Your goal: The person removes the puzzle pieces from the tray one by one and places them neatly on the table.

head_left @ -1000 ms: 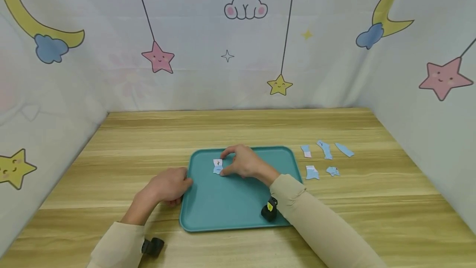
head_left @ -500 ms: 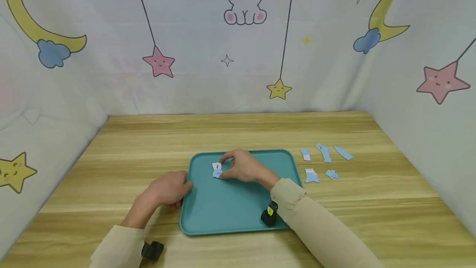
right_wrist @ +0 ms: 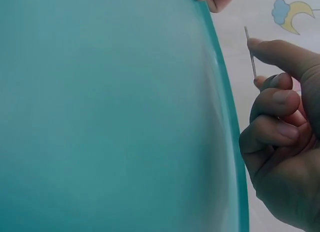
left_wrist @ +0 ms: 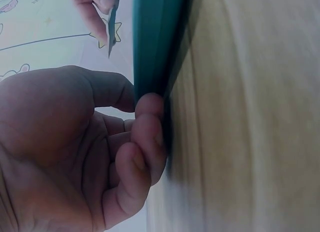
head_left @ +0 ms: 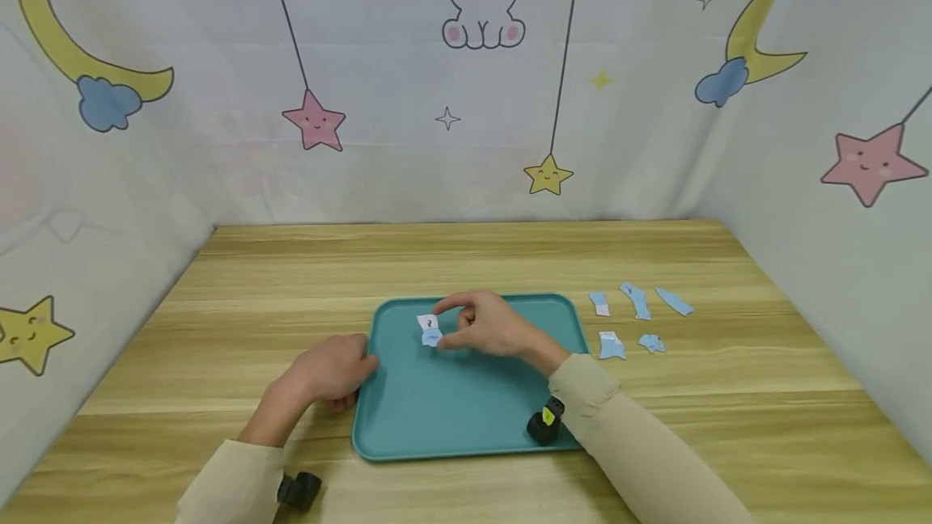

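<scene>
A teal tray [head_left: 466,407] lies on the wooden table. My left hand [head_left: 331,370] grips its left rim; in the left wrist view the thumb and curled fingers [left_wrist: 149,132] meet around the tray's edge [left_wrist: 156,46]. Over the back left of the tray, my right hand [head_left: 489,328] pinches a small white and light-blue puzzle piece [head_left: 430,331] between thumb and index finger. The piece has a dark mark on its white part. Seen edge-on in the right wrist view, the thin piece [right_wrist: 251,54] is raised clear of the tray's surface.
Right of the tray lie several more blue puzzle pieces, among them a long narrow one [head_left: 674,301], a blue-white one [head_left: 612,344] and a small jagged one [head_left: 651,343]. Printed fabric walls [head_left: 393,168] border the table's back and sides.
My right hand has lifted the puzzle piece off the tray and tilted it slightly, shifting a little to the right. The left hand stays on the rim.
</scene>
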A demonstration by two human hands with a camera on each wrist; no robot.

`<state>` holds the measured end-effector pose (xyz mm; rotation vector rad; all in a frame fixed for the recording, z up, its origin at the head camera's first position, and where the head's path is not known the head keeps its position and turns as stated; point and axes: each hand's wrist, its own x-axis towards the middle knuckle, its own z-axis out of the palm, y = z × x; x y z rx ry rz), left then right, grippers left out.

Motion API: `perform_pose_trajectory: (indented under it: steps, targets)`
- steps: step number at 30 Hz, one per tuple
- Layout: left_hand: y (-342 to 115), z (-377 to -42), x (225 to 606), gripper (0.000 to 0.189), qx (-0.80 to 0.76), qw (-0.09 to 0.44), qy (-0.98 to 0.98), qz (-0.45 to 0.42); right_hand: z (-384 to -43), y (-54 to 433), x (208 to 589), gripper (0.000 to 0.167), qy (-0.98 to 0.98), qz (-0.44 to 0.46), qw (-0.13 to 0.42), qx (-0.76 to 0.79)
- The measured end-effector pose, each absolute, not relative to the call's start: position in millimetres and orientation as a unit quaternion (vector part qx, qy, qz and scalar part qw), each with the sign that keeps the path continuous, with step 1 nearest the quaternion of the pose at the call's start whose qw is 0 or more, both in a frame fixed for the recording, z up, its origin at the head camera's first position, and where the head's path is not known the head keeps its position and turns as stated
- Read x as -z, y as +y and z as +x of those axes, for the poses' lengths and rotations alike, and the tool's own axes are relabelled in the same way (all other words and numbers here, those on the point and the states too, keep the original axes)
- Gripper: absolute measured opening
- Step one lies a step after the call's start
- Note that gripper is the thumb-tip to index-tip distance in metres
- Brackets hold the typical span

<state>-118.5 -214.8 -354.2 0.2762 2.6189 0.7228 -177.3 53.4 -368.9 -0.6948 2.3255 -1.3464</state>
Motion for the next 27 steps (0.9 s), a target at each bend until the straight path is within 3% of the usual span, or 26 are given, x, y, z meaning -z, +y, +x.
perform_pose_trajectory:
  steps: [27]
  targets:
    - [-214,-119,355,0.023,-0.259,0.200,0.939,0.105,-164,97,352,0.047,0.787,-0.246,0.172,0.539]
